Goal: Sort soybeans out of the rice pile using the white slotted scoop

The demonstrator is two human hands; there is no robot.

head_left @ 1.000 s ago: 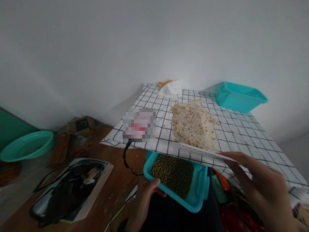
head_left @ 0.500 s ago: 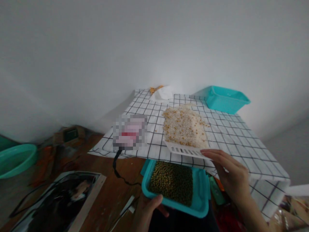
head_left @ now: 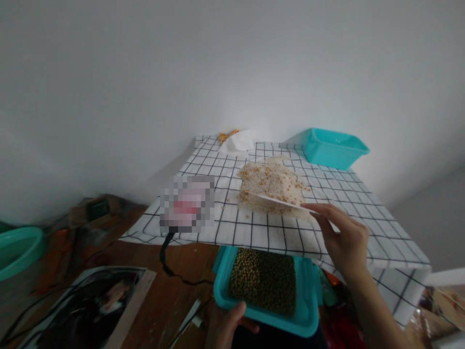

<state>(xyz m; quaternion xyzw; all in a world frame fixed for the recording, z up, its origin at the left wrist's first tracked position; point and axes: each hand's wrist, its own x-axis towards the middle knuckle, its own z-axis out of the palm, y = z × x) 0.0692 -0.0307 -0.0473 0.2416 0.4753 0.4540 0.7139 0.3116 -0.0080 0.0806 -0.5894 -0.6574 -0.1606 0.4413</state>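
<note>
My left hand (head_left: 227, 327) grips the near edge of a teal tray (head_left: 305, 315) filled with green beans (head_left: 264, 281), held below the table's front edge. My right hand (head_left: 343, 240) pinches the near right edge of a thin white slotted tray (head_left: 281, 200). That tray lies on the checked cloth (head_left: 341, 203) and carries a spread of white grains mixed with yellow kernels (head_left: 271, 186).
A teal tub (head_left: 332, 148) stands at the cloth's far right by the wall. White paper with orange bits (head_left: 236, 140) lies at the far edge. A blurred patch (head_left: 187, 203) sits left, with a black cable (head_left: 167, 264) hanging down. A teal basin (head_left: 14, 245) and a picture (head_left: 94, 303) lie on the left.
My right hand moved forward and lowered the white tray of grains flatter onto the cloth. The teal bean tray shifted slightly right and nearer. The view drifted right.
</note>
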